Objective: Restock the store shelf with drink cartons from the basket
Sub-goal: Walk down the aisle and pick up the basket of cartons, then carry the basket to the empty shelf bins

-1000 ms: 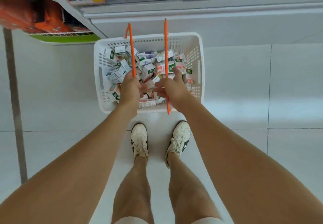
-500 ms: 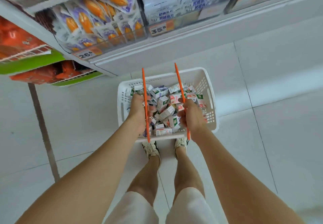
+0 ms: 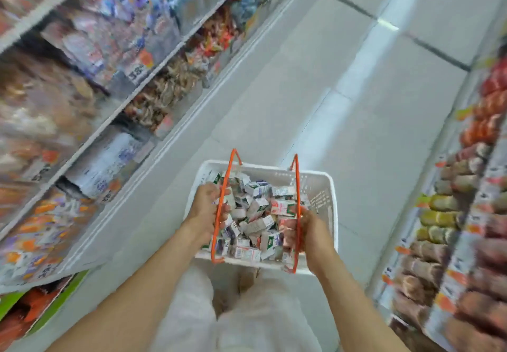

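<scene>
A white plastic basket (image 3: 321, 187) hangs in front of my legs, lifted off the floor. Inside it lies a jumble of several small drink cartons (image 3: 258, 209), white with green, purple and red print. My left hand (image 3: 204, 206) grips the left orange handle (image 3: 227, 178). The right orange handle (image 3: 296, 176) is held by my right hand (image 3: 310, 231). Both arms reach forward and down to the basket.
Store shelves (image 3: 90, 82) packed with snack bags and price tags run along the left of the aisle. More shelves (image 3: 466, 200) with red, green and brown packs line the right. Pale floor tiles (image 3: 315, 91) stretch ahead between them. The picture is blurred by motion.
The basket has come up off the floor in both hands. My view has swung up and round, from the floor under a shelf to looking down the aisle.
</scene>
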### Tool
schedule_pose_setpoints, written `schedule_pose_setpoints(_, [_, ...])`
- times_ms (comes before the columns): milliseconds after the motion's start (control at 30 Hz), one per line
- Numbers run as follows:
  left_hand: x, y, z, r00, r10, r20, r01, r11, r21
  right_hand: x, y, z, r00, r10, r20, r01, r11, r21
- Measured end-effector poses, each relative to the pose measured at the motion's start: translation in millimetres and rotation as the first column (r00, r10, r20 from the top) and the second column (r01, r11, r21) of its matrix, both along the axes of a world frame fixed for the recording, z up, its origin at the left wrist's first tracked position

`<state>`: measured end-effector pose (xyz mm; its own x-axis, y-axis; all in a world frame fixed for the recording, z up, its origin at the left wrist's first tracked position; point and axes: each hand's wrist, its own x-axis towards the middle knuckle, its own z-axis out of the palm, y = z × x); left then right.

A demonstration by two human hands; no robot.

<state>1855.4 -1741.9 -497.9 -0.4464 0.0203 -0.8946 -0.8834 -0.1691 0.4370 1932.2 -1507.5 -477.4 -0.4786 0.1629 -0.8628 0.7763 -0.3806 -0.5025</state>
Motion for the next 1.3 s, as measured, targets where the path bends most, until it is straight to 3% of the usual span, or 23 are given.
schedule_pose_setpoints(267, [-175.7, 164.8, 65.6, 0.938, -0.289, -0.19, 0.288, 0.957, -0.036, -117.9, 130.5, 73.0, 0.972, -0.21, -0.101, 0.225, 0.959, 0.171])
schedule_pose_setpoints(567, [-412.8, 321.2, 68.4, 0.898, -0.368, -0.243, 0.362, 0.929, -0.072, -339.1, 276.3, 91.0, 0.917, -0.379, -0.124, 0.397, 0.848, 0.35])
schedule_pose_setpoints(767, [-570.5, 436.7, 91.8, 0.84, -0.435, -0.324, 0.429, 0.898, -0.092, -479.5, 382.7, 108.7, 0.872, -0.449, -0.195, 0.489, 0.816, 0.308])
schedule_pose_setpoints(933, [-705.6, 557.8, 88.0, 0.803, -0.475, -0.36, 0.452, 0.879, -0.15, -611.4, 499.5, 95.9, 0.874, -0.433, -0.219, 0.479, 0.842, 0.248])
schedule_pose_setpoints(1133, [-835.7, 689.6, 94.4, 0.823, -0.422, -0.381, 0.372, 0.906, -0.202, -754.8, 644.8, 92.2, 0.94, -0.256, -0.225, 0.308, 0.92, 0.242])
schedule_pose_setpoints(1300, [-945.5, 777.0, 108.3, 0.846, -0.349, -0.404, 0.317, 0.937, -0.145, -881.0, 745.9, 112.3, 0.944, -0.18, -0.276, 0.259, 0.923, 0.284])
